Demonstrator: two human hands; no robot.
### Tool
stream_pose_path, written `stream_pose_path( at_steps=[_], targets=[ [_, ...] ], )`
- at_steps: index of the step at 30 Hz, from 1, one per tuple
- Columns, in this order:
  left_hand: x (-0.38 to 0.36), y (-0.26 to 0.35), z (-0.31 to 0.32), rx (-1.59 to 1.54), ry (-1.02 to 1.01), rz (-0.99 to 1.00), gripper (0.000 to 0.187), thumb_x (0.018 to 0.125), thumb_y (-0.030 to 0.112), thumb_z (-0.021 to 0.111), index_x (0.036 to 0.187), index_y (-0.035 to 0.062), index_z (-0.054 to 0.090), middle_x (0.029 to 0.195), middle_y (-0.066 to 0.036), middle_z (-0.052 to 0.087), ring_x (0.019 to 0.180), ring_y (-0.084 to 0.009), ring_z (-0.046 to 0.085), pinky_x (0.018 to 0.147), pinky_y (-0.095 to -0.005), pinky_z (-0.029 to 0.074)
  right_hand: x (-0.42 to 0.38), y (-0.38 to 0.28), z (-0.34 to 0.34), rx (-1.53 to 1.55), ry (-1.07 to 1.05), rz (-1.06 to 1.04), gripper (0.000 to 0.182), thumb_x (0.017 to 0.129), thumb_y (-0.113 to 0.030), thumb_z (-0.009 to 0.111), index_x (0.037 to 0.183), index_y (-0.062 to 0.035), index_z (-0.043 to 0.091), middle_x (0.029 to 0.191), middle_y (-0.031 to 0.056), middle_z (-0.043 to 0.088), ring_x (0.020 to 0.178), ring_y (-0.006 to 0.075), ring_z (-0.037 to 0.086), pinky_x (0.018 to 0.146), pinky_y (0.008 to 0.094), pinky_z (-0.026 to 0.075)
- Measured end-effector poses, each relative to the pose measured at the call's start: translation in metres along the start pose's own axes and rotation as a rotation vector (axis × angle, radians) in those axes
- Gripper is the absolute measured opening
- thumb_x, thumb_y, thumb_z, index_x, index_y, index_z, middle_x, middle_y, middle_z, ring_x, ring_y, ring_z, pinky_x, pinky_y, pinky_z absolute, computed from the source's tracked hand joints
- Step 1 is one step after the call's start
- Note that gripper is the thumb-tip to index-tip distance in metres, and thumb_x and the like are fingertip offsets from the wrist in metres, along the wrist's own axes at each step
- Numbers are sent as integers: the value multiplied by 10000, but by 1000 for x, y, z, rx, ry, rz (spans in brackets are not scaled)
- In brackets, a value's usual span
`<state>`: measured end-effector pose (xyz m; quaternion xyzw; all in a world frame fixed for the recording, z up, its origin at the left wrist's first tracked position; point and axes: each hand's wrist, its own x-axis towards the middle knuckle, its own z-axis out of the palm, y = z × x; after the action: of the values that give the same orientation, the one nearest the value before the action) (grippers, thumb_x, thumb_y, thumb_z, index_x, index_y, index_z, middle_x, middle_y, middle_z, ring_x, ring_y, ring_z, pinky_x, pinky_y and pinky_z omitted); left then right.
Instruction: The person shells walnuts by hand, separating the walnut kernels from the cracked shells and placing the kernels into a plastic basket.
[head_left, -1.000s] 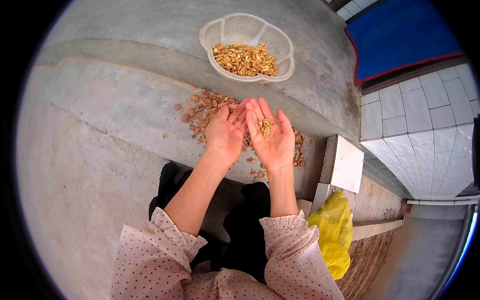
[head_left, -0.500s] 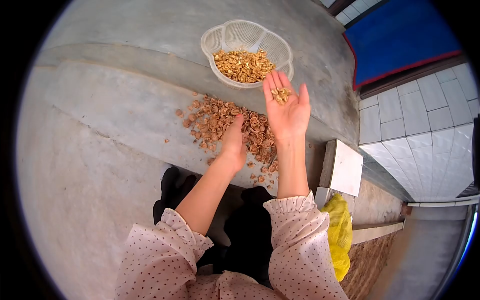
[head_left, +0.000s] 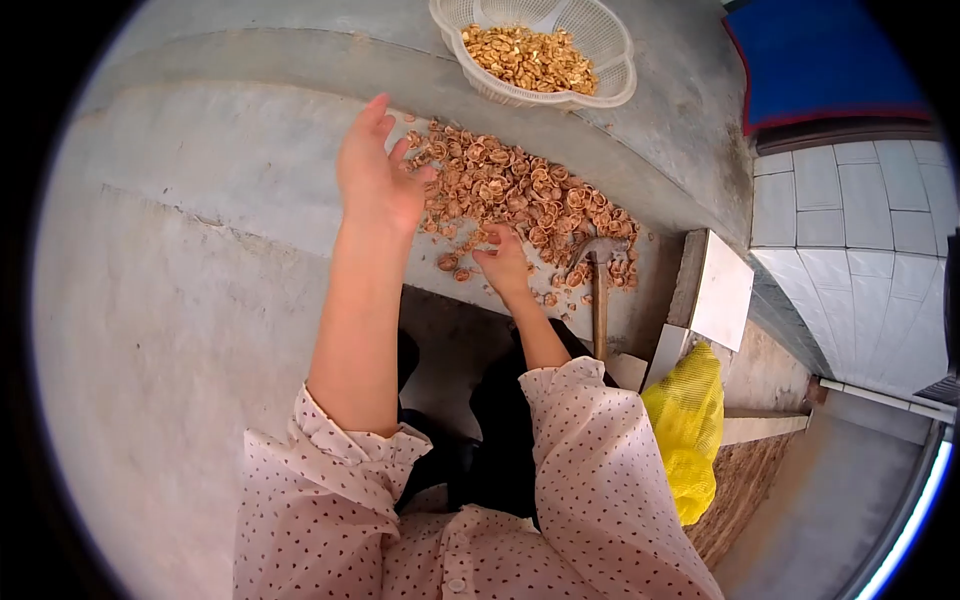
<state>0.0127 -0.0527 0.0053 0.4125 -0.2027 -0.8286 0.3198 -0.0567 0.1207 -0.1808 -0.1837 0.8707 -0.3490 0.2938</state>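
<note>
My left hand is raised at the left end of the shell pile, its fingers apart and nothing visible in it. Low over the near edge of the pile, my right hand has curved fingers with a gap between them and the thumb; I see nothing held there. Broken walnut shells lie heaped on the concrete step. Behind them, a white plastic basket holds shelled walnut kernels. To the right of my right hand rests a hammer, its metal head among the shells and its wooden handle pointing toward me.
A yellow mesh sack is at my right side, beside a white-tiled block. White wall tiles and a blue curtain with a red edge are at the right. The concrete step extends leftward.
The walnut kernels on my right palm are gone from that hand, which has come down to the shells. My left hand has risen leftward. The hammer is now visible, and the view has shifted.
</note>
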Motion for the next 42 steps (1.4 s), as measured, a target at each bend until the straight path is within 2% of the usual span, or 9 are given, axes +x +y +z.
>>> stream_pose_path(
  at_steps=[4, 10, 14, 16, 19, 23, 26, 35, 42],
  targets=[
    [2, 3, -2, -81, -31, -78, 366, 876, 202, 453, 1202, 35, 456, 1272, -128, 387, 1201, -260, 341, 1023, -490, 252, -25, -2, 42, -333, 21, -112, 506, 683, -99, 695, 1145, -163, 500, 1079, 116, 485, 1040, 309, 475, 812, 409, 453],
    [2, 2, 0, -79, -30, -87, 344, 876, 192, 458, 1186, 45, 473, 1234, -101, 444, 1180, -221, 377, 1011, -402, 270, -3, 16, 52, -493, 104, -287, 507, 668, -179, 727, 1131, -156, 521, 1051, 129, 507, 1038, 321, 478, 826, 414, 449],
    [8, -11, -3, -32, -90, -60, 340, 877, 201, 462, 1180, 48, 487, 1218, -85, 482, 1172, -194, 394, 1025, -373, 245, 16, -25, 7, -51, 268, -147, 386, 743, -194, 694, 1051, -6, 556, 896, 144, 610, 807, 298, 597, 726, 357, 483],
    [8, -24, -2, 48, -185, -117, 339, 876, 213, 468, 1169, 47, 504, 1190, -73, 526, 1155, -176, 422, 1031, -343, 226, 12, -66, -30, 539, 165, -125, 347, 795, -233, 671, 1008, 21, 567, 903, 130, 626, 756, 217, 621, 659, 288, 497],
    [-5, -39, 6, 50, -369, -131, 329, 881, 206, 471, 1160, 39, 516, 1173, -78, 546, 1125, -173, 459, 990, -306, 280, -31, -131, -80, 1031, -25, -156, 296, 837, -266, 641, 963, -4, 588, 853, 97, 634, 753, 143, 617, 650, 246, 500],
    [-28, -31, 21, 127, -729, -234, 299, 889, 142, 498, 1160, 21, 524, 1165, -79, 544, 955, -131, 524, 782, -255, 424, -58, -144, -111, 1142, -198, -45, 277, 854, -327, 612, 880, -52, 590, 722, 38, 628, 685, 102, 596, 608, 212, 483],
    [-40, -31, 29, 289, -801, -128, 327, 893, 137, 517, 1200, 26, 505, 1143, -60, 552, 897, -104, 518, 725, -240, 436, -56, -145, -115, 1240, -212, -102, 299, 862, -348, 595, 871, -48, 598, 734, 33, 625, 661, 95, 584, 568, 203, 473],
    [-42, -42, 32, 589, -907, 53, 355, 944, 209, 449, 1260, 46, 463, 1189, -69, 532, 1038, -127, 504, 872, -257, 416, -65, -150, -129, 1292, -53, -67, 256, 847, -266, 632, 949, -45, 555, 835, 48, 628, 730, 116, 609, 646, 222, 506],
    [-48, -73, 36, 411, -799, 276, 312, 962, 227, 403, 1186, 30, 496, 1137, -80, 553, 985, -134, 533, 861, -259, 424, -67, -153, -113, 1363, 110, -172, 290, 834, -169, 649, 1015, -22, 477, 870, 86, 625, 782, 153, 623, 689, 253, 522]
  ],
)
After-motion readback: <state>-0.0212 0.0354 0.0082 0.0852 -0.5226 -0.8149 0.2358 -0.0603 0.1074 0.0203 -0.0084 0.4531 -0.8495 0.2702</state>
